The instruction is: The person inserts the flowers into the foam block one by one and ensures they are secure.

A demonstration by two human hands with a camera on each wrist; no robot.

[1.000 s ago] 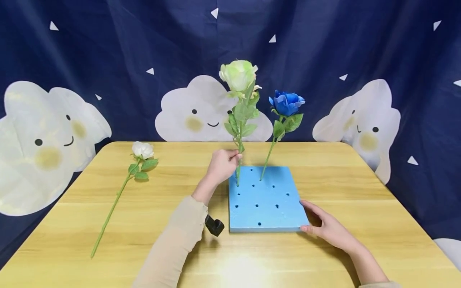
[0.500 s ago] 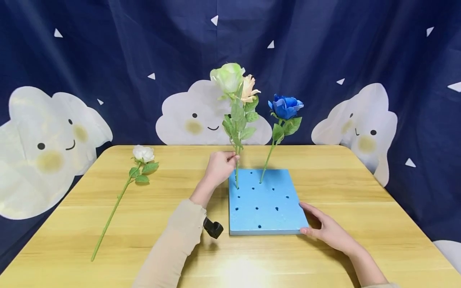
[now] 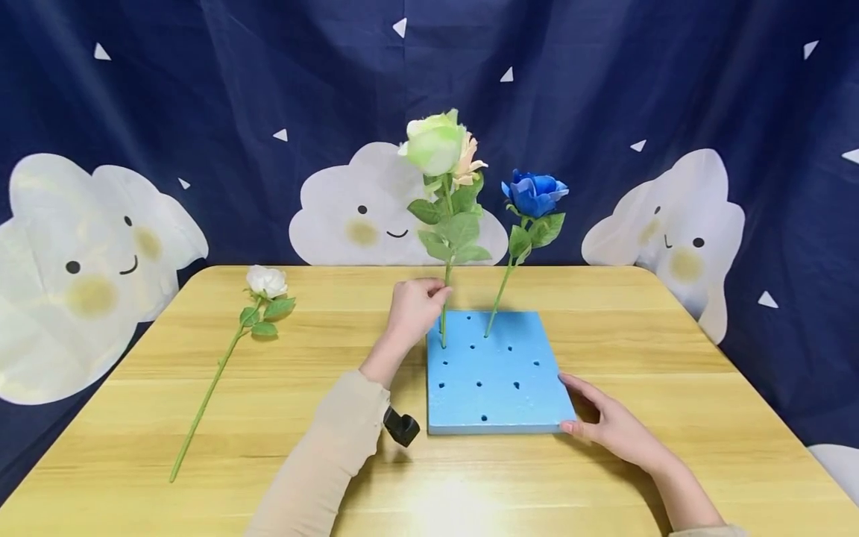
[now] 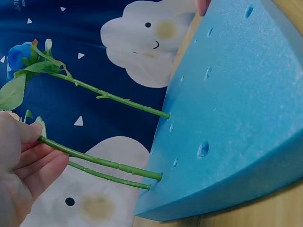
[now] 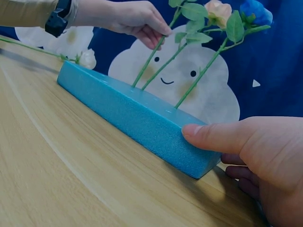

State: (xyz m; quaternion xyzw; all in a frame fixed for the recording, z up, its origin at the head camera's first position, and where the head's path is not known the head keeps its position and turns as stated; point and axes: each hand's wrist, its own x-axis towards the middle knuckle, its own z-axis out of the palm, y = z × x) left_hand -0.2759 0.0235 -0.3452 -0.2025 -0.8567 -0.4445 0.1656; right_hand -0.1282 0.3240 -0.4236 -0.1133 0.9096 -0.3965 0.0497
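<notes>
My left hand (image 3: 417, 309) pinches the upright stem of a green-white artificial rose (image 3: 435, 145) between thumb and fingers. The lower end of that stem (image 4: 137, 171) stands in a hole of a blue foam board (image 3: 496, 399). Just behind it a peach flower (image 3: 467, 160) stands in another hole, partly hidden. Farther right, a blue rose (image 3: 535, 195) leans rightward from the board. My right hand (image 3: 620, 432) holds the board's near right corner, thumb (image 5: 206, 135) on the front edge and fingers along the right side.
A white rose (image 3: 266, 281) lies on the wooden table (image 3: 322, 350) at the left, its stem (image 3: 208, 395) pointing toward me. Several bare holes (image 3: 479, 384) dot the board. A dark blue curtain (image 3: 590, 67) with clouds hangs behind the table.
The green-white rose has tilted left and come partway back, and its head and leaves have turned. More of the peach flower shows than a second ago. My right hand keeps its place on the board.
</notes>
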